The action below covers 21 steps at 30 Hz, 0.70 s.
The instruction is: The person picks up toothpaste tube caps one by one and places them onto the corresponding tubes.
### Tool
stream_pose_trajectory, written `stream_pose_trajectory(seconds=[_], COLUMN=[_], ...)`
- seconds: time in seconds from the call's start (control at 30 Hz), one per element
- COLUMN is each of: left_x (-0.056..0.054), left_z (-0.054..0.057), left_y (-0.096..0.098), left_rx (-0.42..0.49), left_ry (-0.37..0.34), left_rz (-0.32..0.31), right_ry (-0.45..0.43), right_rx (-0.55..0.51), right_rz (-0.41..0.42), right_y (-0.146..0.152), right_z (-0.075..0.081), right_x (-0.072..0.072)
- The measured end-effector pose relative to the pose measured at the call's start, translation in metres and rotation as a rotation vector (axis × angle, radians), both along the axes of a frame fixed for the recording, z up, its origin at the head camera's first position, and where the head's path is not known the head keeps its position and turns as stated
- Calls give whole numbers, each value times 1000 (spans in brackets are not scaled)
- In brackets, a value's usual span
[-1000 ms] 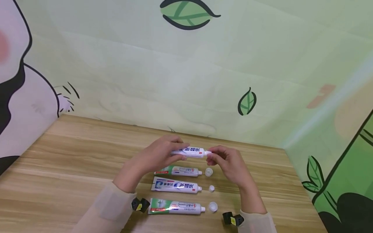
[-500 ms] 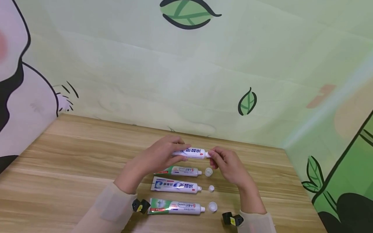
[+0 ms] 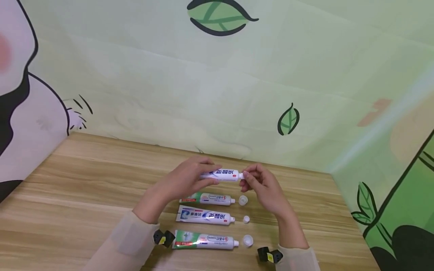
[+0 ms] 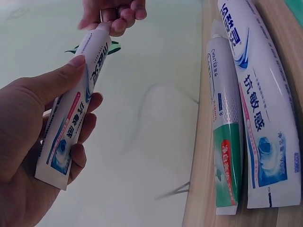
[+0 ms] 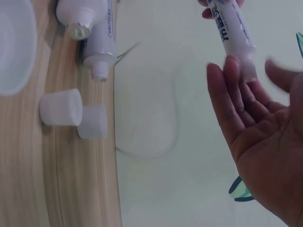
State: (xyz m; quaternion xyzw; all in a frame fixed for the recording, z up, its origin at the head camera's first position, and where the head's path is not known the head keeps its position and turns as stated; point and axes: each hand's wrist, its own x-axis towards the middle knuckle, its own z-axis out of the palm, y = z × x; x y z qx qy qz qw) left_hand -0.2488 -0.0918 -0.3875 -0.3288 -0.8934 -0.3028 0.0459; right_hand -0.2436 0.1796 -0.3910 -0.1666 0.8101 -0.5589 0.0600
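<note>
Fingers of the right hand (image 3: 266, 188) have loosened around the tip of the held tube (image 3: 225, 175), which has risen slightly since half a second ago. Below lies a wood-grained table (image 3: 84, 180), running back to a pale green wall (image 3: 152, 75) painted with a small leaf (image 3: 288, 119), a large leaf (image 3: 218, 17) higher up, and a black-and-white figure (image 3: 40, 109) at the left. Nearest on the table is a green-and-white tube (image 3: 205, 241), its wide white cap (image 3: 248, 241) just right of its nozzle. Farther back come a blue-and-white tube (image 3: 205, 215) with a small white cap (image 3: 246, 219) near its nozzle, then a second green-and-white tube (image 3: 215, 198) with a third cap (image 3: 243, 200) to its right. All the tubes are opaque, so their contents cannot be seen. Beyond these, above the table, the left hand (image 3: 188, 177) grips the held tube between thumb and fingers, tip pointing right. Seen from the right wrist, the right hand is spread, thumb apart from the tip, other fingers beside it; whether the tip is capped is unclear.
</note>
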Motion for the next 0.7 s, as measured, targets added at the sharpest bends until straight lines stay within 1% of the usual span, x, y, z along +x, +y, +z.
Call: stream_pose_trajectory(seconds=[0.13,0.23,0.5,0.7], left_x=[0,0,1,2], left_z=[1,0,1,1], left_y=[-1,-2,-3,-2], left_rx=[2,4,-4,-18], left_ry=[-38,-51,-46,-36], left_rz=[15,17,7,6], right_ry=[7,34,77,77], right_rx=[-27,-37,-41,-23], right_rz=[38,50,63,80], right_y=[2,2,4,4], right_z=[-1,-3,-6,-6], right_x=[0,0,-1,-1])
